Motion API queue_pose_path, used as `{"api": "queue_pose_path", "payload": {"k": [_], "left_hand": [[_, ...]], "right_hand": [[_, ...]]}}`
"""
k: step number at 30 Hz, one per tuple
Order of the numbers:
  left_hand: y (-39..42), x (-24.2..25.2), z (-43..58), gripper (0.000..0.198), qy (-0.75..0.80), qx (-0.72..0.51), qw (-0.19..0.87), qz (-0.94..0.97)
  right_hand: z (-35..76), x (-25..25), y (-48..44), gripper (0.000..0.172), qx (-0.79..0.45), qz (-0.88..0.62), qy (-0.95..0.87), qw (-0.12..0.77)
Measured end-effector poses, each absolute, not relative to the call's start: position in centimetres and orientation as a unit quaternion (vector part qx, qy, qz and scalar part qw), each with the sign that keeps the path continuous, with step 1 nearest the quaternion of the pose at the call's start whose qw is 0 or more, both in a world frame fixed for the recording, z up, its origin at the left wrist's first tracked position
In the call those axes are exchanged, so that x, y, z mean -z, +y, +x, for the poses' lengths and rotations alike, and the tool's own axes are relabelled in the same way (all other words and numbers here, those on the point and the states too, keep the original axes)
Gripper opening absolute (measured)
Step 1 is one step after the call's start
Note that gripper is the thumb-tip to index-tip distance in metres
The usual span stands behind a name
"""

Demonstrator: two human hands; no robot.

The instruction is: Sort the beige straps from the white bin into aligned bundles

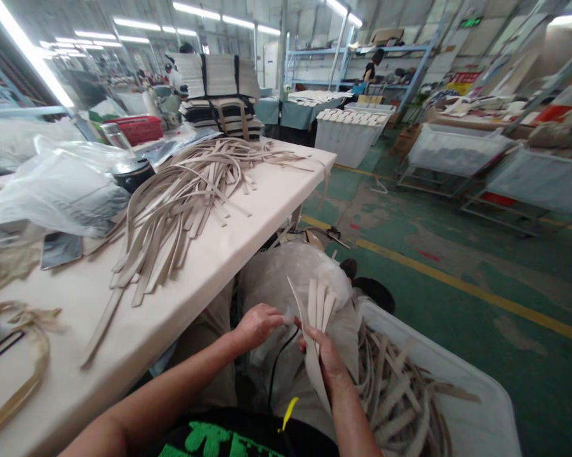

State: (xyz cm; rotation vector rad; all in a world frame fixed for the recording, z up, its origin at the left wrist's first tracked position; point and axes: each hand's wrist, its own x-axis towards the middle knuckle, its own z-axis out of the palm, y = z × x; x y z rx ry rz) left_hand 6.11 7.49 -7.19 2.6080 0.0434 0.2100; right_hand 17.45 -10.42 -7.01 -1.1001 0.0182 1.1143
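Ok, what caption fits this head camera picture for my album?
Right hand grips beige strips, left hand touching them, between a white bin and a strip-covered table.

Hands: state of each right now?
Left hand: closed, pinching something small, unclear what.
Right hand: closed on a bundle of strips.

White table [276, 184] with loose beige strips [171, 209]

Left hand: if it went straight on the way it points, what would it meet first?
The left hand points right, at the strips held upright in the right hand. Those come first; it looks nearly touching them, though depth is unclear.
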Motion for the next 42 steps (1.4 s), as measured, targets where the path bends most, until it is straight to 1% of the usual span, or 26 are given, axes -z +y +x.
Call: {"api": "queue_pose_path", "payload": {"k": [3, 5, 9, 13, 16, 21, 25, 28, 31, 33, 39, 40, 42], "left_hand": [[6.8, 7.8, 5.9, 0.025, -0.030, -0.050, 0.274, 0.960], [6.5, 8.3, 5.9, 0.025, -0.030, -0.040, 0.276, 0.960], [6.8, 9.2, 6.0, 0.027, 0.039, -0.017, 0.290, 0.956], [8.0, 9.9, 5.7, 0.032, 0.089, 0.008, 0.341, 0.936], [8.8, 9.9, 4.8, 0.030, 0.121, 0.008, 0.402, 0.907], [9.7, 9.1, 2.8, 0.026, 0.167, 0.035, 0.549, 0.818], [11.2, 7.8, 0.9, 0.028, 0.183, 0.060, 0.602, 0.775], [12.3, 6.7, -0.5, 0.028, 0.215, 0.051, 0.604, 0.766], [12.8, 5.9, -2.0, 0.024, 0.243, 0.042, 0.585, 0.773], [12.8, 5.5, -3.0, 0.018, 0.234, 0.063, 0.566, 0.788], [12.0, 4.5, -4.8, 0.011, 0.217, 0.165, 0.472, 0.838], [11.6, 4.5, -4.7, 0.010, 0.224, 0.184, 0.483, 0.826], [10.6, 4.7, -4.1, 0.008, 0.244, 0.215, 0.569, 0.755]], "right_hand": [[17.8, 5.8, -10.5, 0.041, -0.506, -0.467, 0.001, 0.725], [18.1, 5.0, -10.6, 0.037, -0.489, -0.461, -0.003, 0.741], [18.5, 3.9, -11.0, 0.028, -0.442, -0.471, 0.005, 0.764], [18.7, 2.7, -11.7, 0.028, -0.410, -0.484, -0.005, 0.773], [19.1, 1.9, -12.1, 0.029, -0.366, -0.511, -0.008, 0.778], [20.7, 1.5, -12.6, 0.028, -0.303, -0.511, 0.030, 0.804], [22.6, 1.4, -13.2, 0.027, -0.265, -0.484, 0.054, 0.832], [23.7, 1.2, -13.6, 0.025, -0.254, -0.460, 0.063, 0.849], [24.4, 1.0, -13.9, 0.022, -0.257, -0.457, 0.054, 0.850], [24.9, 0.7, -13.8, 0.020, -0.252, -0.466, 0.045, 0.847], [26.7, 0.5, -12.6, 0.021, -0.244, -0.467, 0.043, 0.849], [27.0, 0.8, -12.4, 0.022, -0.247, -0.473, 0.045, 0.845], [27.5, 1.6, -12.2, 0.026, -0.248, -0.518, 0.065, 0.816]]}}
